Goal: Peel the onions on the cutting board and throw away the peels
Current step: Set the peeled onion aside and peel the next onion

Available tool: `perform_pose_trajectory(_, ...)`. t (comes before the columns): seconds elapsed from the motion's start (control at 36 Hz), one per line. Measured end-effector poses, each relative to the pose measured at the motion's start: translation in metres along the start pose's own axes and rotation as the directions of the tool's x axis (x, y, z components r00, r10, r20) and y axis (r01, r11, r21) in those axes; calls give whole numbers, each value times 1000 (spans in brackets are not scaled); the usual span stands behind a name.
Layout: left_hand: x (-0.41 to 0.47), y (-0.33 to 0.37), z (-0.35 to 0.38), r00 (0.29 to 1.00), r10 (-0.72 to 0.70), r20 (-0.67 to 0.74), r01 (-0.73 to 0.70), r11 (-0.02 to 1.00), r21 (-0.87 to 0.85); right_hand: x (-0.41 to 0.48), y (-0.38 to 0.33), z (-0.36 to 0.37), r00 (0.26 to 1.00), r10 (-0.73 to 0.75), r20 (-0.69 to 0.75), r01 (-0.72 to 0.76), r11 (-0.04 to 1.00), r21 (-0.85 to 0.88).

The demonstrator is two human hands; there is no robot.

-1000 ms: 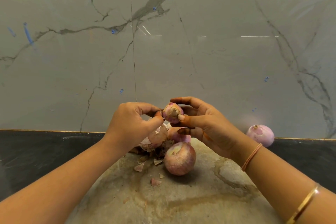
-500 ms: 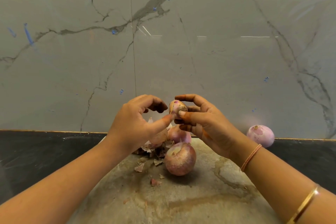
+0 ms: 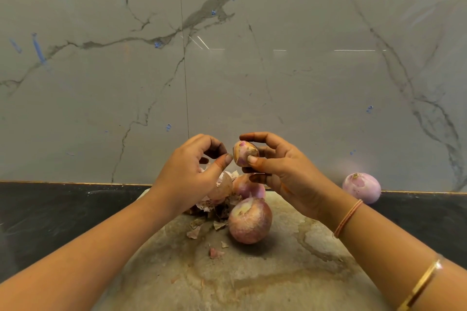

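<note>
My right hand grips a small, partly skinned onion between thumb and fingers, held up above the board. My left hand is just left of it with curved fingers. Its thumb tip reaches the onion's left side, and nothing is pinched between thumb and forefinger. Below, a large unpeeled onion sits on the stone-coloured cutting board. Another pinkish onion lies behind it. A pale onion or skin shell is partly hidden by my left hand. Loose peels are heaped beside them.
A peeled purple onion rests on the dark counter to the right of the board, against the marble wall. Small peel scraps dot the board's middle.
My right hand has lifted and turned the small onion a little. My left hand has released its pinch at the onion; its fingers have risen and only the thumb stays near it.
</note>
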State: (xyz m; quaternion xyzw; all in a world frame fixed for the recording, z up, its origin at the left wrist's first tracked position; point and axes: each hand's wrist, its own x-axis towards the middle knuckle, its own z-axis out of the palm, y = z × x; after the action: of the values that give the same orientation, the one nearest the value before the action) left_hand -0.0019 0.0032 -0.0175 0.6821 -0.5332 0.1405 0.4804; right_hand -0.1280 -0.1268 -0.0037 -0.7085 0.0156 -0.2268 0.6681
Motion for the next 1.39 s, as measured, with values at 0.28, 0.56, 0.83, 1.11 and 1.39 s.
perform_pose_trajectory(0.28, -1, 1, 0, 995, 93, 19, -94, 994, 55, 1, 2, 0, 1000, -7, -16, 5, 997, -74)
perform_pose_trajectory(0.56, 4, -8, -3, 985, -66, -157, 79, 994, 80, 1, 1, -2, 1000, 4, -26, -7, 995, -102)
perform_pose_trajectory(0.83, 2, -2, -5, 973, 226, 51, -231, 965, 126, -1, -2, -1, 999, 45, -17, -46, 994, -95)
perform_pose_trajectory(1.11, 4, -3, -11, 938, 332, 105, -347, 913, 214, -2, -1, -2, 997, 59, 59, -50, 989, -142)
perform_pose_trajectory(1.39, 5, -5, -9, 938, 336, 84, -347, 908, 234, -1, -2, -1, 997, 33, 73, -16, 975, -221)
